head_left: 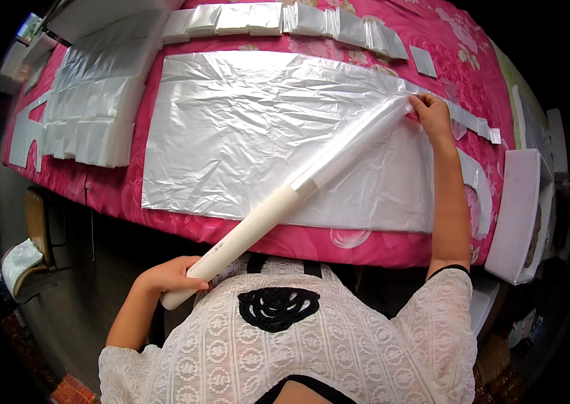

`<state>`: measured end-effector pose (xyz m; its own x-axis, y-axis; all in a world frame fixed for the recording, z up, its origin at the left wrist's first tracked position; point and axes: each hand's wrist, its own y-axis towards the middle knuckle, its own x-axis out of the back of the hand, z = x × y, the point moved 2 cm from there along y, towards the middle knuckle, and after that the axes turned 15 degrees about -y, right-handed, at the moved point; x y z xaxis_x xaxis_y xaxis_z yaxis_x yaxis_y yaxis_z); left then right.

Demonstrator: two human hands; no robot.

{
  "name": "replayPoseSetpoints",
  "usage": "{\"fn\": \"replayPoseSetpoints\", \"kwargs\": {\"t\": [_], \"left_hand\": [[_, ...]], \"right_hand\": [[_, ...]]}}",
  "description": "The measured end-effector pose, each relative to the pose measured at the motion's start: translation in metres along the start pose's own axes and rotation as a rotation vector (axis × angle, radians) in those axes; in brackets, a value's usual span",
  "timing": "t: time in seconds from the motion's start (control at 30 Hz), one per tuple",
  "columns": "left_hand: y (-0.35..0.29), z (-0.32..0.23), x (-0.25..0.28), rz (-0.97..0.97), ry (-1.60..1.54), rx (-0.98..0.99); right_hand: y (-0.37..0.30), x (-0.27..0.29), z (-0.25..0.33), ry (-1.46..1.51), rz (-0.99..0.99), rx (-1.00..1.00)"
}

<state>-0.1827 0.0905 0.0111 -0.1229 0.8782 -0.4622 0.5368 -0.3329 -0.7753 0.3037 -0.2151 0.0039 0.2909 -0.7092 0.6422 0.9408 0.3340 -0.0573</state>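
My left hand [174,275] is wrapped round the lower end of a long cream pipe [248,232], close to my body. The pipe slants up to the right over a stack of large, clear plastic bags or sheets [244,128] with a crinkled, shiny surface. From its upper end a narrow gathered length of clear plastic film [359,138] stretches on in the same line. My right hand [431,116] pinches the far end of this film near the stack's far right corner. Whether the film runs inside or around the pipe, I cannot tell.
A pink flowered cloth [342,254] covers the table. Folded plastic packets [251,19] line the far edge, and more bag stacks [93,121] lie at the left. Cut plastic strips [477,188] and a white box [514,215] are at the right. A chair [36,222] stands lower left.
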Motion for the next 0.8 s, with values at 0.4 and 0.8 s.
{"fn": "replayPoseSetpoints", "kwargs": {"t": [0.4, 0.8], "left_hand": [[0.015, -0.118, -0.041, -0.165, 1.095, -0.484], [0.083, -0.131, -0.059, 0.009, 1.752, -1.156]], "right_hand": [[-0.012, -0.032, 0.033, -0.044, 0.157, 0.063], [-0.005, -0.090, 0.079, -0.062, 0.335, 0.179]]}}
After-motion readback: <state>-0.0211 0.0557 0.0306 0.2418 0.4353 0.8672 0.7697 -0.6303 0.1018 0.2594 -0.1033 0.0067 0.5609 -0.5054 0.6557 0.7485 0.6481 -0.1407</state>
